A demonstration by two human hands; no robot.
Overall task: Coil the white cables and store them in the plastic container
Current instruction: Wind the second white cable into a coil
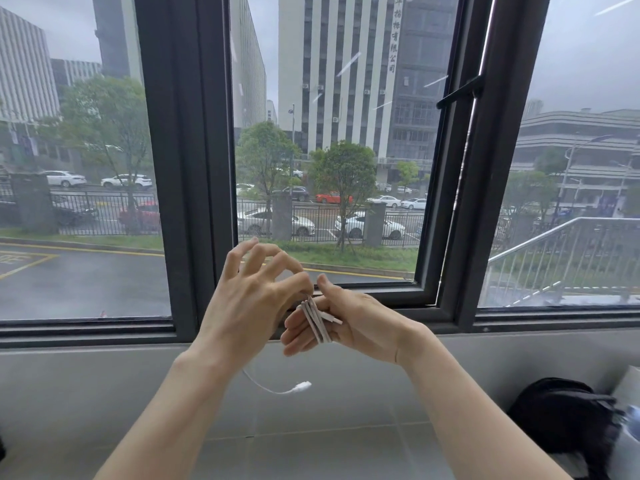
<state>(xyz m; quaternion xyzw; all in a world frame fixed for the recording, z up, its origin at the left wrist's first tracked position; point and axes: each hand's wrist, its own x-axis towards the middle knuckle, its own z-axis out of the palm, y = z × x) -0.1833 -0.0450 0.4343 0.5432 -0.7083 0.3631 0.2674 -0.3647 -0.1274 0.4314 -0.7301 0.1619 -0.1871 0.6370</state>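
A white cable (317,322) is wound in several turns round the straight fingers of my right hand (349,327), with one plug end sticking out toward the palm. My left hand (249,299) is raised just left of it, pinching the cable at the top of the coil between thumb and forefinger while the other fingers spread upward. The cable's loose tail hangs below my left wrist and ends in a white plug (301,386). No plastic container is in view.
I face a dark-framed window (194,168) above a grey tiled sill (311,427). A black bag (568,420) lies at the lower right, with a pale object (628,393) beside it at the frame edge.
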